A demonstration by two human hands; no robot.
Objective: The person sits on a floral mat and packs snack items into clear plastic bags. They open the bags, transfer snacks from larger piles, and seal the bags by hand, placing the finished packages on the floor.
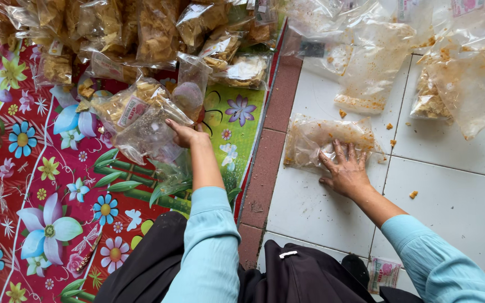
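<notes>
At centre right, a flat clear bag is pressed to the white tiles by the spread right hand. Left of centre, a filled bag is pinched by the left hand on the floral mat. Packed bags are piled along the top.

Looking down, we've got both arms stretched forward in light teal long sleeves, cuffs pushed up just short of the wrists. Our left hand is reaching further out, forearm nearly straight ahead, wrist bent a bit, fingers curled down and pinched shut on something, knuckles facing up. Our right hand sits closer in and off to the side, angled inward toward the left, palm flat down, fingers spread and straight, pressing flat. Thumb sticks out to the left. Both elbows are bent, and the two hands are well apart.
</notes>
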